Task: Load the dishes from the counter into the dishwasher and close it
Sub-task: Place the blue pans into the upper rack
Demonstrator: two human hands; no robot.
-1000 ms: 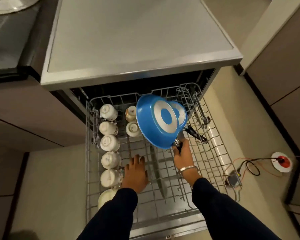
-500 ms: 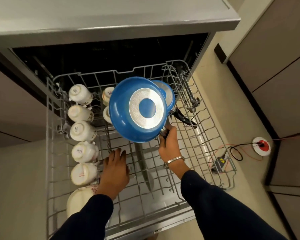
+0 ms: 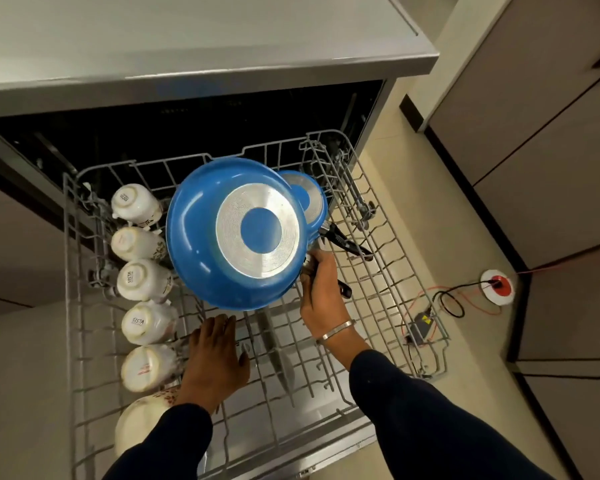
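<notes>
The right hand (image 3: 321, 292) grips the black handle of a blue pan (image 3: 236, 233), holding it bottom-up and tilted above the pulled-out wire rack (image 3: 388, 271); the pan's silver base ring with its blue centre faces the camera. Just beyond that hand, partly hidden behind the held pan, a smaller blue pan (image 3: 309, 199) lies in the rack, its black handle running out to the right of the fingers. The left hand (image 3: 215, 358) is spread flat, fingers straight, resting on the rack's tines near the front. Left of this hand stands a row of white cups (image 3: 142, 278) set mouth-down or on their sides along the rack's left edge; two of their bases read "SISTA", while another's print is too blurred to read. A larger white dish with a red pattern (image 3: 139, 427) sits at the row's near end, beside the left sleeve. Between the hands, under the rack, a grey spray arm (image 3: 274, 351) shows through the wires. Above the dishwasher runs a grey counter (image 3: 201, 39). On the floor, well to the right of the right hand, lie a red-and-white round socket (image 3: 496, 285), a black cable and an orange wire.
</notes>
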